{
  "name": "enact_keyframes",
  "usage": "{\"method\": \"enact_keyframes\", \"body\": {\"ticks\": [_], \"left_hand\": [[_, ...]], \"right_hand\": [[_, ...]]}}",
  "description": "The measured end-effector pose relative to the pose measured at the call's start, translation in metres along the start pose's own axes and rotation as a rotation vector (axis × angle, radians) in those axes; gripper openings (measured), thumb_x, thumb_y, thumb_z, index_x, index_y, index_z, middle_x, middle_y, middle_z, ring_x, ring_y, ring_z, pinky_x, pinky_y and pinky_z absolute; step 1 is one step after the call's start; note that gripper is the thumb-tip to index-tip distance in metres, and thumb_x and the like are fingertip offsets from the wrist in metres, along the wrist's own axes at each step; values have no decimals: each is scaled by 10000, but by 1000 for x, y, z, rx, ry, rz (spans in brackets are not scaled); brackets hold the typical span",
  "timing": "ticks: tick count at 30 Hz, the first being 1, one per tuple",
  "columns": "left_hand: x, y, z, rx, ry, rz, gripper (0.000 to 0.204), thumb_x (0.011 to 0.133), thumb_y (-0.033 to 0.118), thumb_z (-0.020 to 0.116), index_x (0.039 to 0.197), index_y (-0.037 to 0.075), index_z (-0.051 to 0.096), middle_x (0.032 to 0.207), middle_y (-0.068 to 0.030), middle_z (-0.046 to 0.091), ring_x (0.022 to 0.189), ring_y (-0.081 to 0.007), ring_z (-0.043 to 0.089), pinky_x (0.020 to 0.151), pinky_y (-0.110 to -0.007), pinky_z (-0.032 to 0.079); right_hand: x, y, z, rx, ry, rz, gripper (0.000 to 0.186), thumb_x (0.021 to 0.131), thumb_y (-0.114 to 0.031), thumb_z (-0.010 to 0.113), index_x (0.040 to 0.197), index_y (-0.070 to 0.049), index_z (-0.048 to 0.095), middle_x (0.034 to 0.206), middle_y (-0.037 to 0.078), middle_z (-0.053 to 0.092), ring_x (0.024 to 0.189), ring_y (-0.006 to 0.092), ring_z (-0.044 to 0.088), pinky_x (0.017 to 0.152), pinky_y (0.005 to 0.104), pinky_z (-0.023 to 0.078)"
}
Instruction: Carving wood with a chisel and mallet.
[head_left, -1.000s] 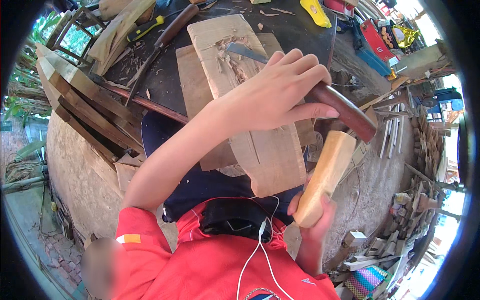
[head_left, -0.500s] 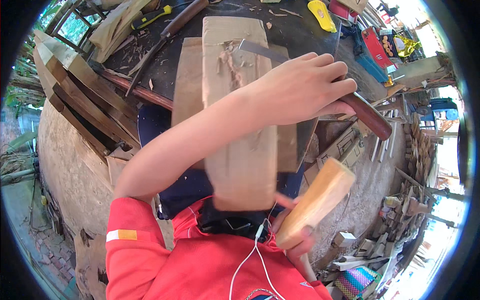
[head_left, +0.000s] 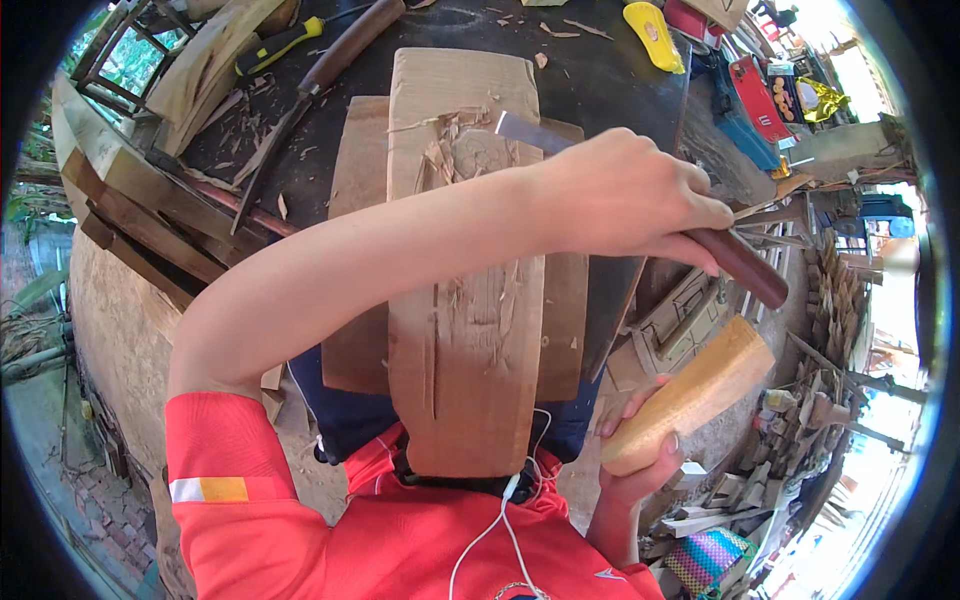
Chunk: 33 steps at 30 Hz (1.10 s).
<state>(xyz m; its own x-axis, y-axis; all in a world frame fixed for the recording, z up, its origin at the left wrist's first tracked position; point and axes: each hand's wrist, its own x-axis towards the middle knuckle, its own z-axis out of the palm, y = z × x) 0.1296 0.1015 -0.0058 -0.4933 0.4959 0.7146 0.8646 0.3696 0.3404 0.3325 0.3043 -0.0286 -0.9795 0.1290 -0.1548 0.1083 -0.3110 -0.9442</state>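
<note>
Seemingly, chiselling the plank is underway: left hand grips chisel, right hand holds wooden club (beyond the right edge of the bench); striking calls for alignment.

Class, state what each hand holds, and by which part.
Left hand: the chisel, by its brown handle. Right hand: the pale wooden block, by its lower half.

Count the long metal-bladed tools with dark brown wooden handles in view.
2: one flat-bladed chisel in the bare left hand, another slender tool on the black tabletop, upper left; more may be hidden.
</note>
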Motion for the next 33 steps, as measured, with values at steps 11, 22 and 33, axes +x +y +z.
{"method": "enact_keyframes", "body": {"ticks": [11, 22, 33], "left_hand": [[5, -15, 2, -30, 48, -218, 373, 908, 442, 659, 1109, 130, 693, 875, -78, 646, 752, -302, 687, 604, -399, 552], [1, -24, 11, 38, -34, -365, 287, 899, 362, 683, 1025, 104, 696, 863, -104, 638, 756, -328, 679, 632, -428, 551], [1, -24, 13, 81, 1, -372, 281, 878, 323, 708, 1042, 95, 716, 857, -101, 646, 757, -326, 680, 656, -431, 549]], "right_hand": [[75, -27, -35, -151, -55, -192, 746, 838, -378, 612, 1404, 16, 330, 945, 149, 498, 734, 246, 556, 631, 377, 476], [125, -55, -41, -4, -242, 92, 557, 1001, -304, 495, 1406, 40, 329, 1041, 144, 475, 833, 184, 496, 726, 299, 435], [151, -69, -17, 104, 185, 39, 640, 968, -342, 542, 1451, 26, 339, 946, 124, 487, 719, 185, 483, 604, 297, 439]]}}
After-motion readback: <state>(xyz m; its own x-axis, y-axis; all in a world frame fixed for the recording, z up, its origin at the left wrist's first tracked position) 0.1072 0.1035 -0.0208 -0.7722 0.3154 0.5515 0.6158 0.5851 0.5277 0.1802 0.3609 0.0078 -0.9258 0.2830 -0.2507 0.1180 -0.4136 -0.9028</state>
